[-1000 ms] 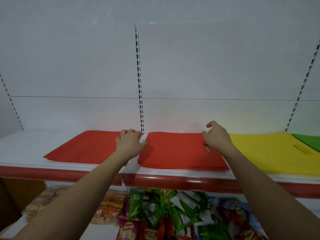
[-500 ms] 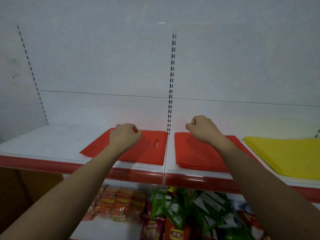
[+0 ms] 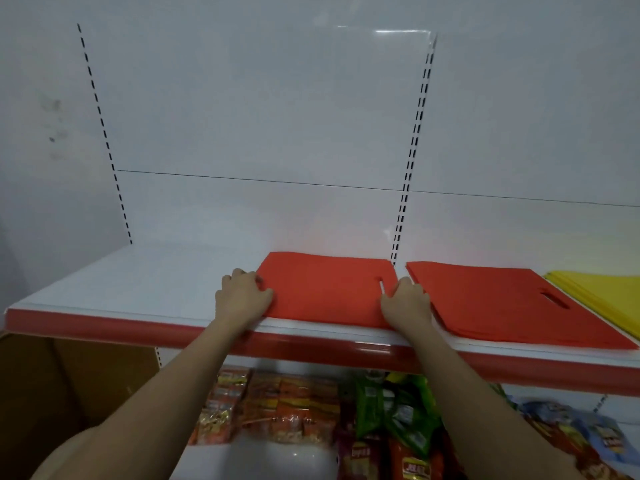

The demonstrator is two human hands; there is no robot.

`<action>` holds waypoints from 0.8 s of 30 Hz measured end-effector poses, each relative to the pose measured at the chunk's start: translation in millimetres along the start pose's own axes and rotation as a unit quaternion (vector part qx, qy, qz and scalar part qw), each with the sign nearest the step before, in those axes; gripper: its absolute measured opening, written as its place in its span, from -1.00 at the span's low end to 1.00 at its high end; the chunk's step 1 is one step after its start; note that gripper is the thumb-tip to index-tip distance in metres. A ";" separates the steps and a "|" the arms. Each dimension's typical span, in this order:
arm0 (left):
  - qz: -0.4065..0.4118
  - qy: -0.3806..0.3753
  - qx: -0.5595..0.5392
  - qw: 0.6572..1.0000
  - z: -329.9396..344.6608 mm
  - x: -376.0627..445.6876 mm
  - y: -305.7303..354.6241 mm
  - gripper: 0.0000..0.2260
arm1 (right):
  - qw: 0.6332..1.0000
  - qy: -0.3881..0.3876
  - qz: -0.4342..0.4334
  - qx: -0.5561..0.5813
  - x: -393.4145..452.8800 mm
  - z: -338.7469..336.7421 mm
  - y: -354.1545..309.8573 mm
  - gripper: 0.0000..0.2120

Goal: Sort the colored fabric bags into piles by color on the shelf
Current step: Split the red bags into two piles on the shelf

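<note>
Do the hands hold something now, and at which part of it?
Yes. Both hold the left orange-red bag pile: the left hand grips its left edge, the right hand its right edge beside the handle slot.

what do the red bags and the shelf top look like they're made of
Red bags: thin matte fabric, probably non-woven; they lie flat without shine and have a die-cut slot handle. Shelf top: smooth white sheet, likely painted metal, faintly glossy, with a shiny red front strip that looks like plastic.

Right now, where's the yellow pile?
Head view, far right of the shelf: the yellow pile lies flat, cut off by the frame edge, just right of the right-hand red pile.
</note>
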State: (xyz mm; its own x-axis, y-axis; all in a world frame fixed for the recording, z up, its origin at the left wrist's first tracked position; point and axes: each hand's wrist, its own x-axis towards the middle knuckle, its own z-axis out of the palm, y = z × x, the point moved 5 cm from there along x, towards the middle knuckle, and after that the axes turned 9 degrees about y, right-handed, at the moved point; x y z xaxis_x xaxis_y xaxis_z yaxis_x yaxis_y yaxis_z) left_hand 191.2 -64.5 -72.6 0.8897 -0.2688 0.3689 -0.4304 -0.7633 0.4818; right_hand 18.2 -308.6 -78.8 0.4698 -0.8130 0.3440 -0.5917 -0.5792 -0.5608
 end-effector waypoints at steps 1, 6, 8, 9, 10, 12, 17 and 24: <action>-0.003 -0.002 0.000 1.000 4.4 1.5 -5.0 -0.63 | 1.000 0.012 0.010 -0.001 -3.8 3.0 2.3 -0.65; -0.011 0.022 -0.016 1.000 14.9 8.3 -11.9 -0.64 | 0.995 0.071 0.033 0.054 -5.0 3.5 15.5 -0.76; -0.016 0.027 -0.018 0.999 16.4 10.8 -15.0 -0.61 | 0.995 0.075 0.033 0.054 -4.1 4.0 17.9 -0.78; -0.016 0.029 -0.018 0.999 17.5 11.7 -16.6 -0.59 | 0.995 0.078 0.032 0.050 -4.0 4.6 18.2 -0.77; -0.016 0.029 -0.021 0.999 18.5 12.4 -17.9 -0.57 | 0.995 0.081 0.032 0.047 -3.9 5.3 18.0 -0.77; -0.021 0.033 -0.035 0.999 20.2 14.0 -19.9 -0.56 | 0.994 0.089 0.033 0.048 -4.2 5.6 17.7 -0.77; -0.027 0.047 -0.061 0.997 22.1 14.7 -22.0 -0.50 | 0.992 0.106 0.042 0.056 -5.8 0.7 19.2 -0.80; -0.053 0.067 -0.169 0.982 23.4 19.4 -33.9 -0.69 | 0.989 0.133 0.039 0.053 -8.9 -1.1 19.2 -0.90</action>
State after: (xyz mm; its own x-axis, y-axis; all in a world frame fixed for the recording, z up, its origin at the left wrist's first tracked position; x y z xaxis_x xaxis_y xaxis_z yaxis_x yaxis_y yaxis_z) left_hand 226.6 -57.5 -100.3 0.9140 -0.1026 0.3926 -0.3830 -0.5376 0.7512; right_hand 1.9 -312.6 -91.9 0.2280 -0.8505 0.4739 -0.5408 -0.5154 -0.6648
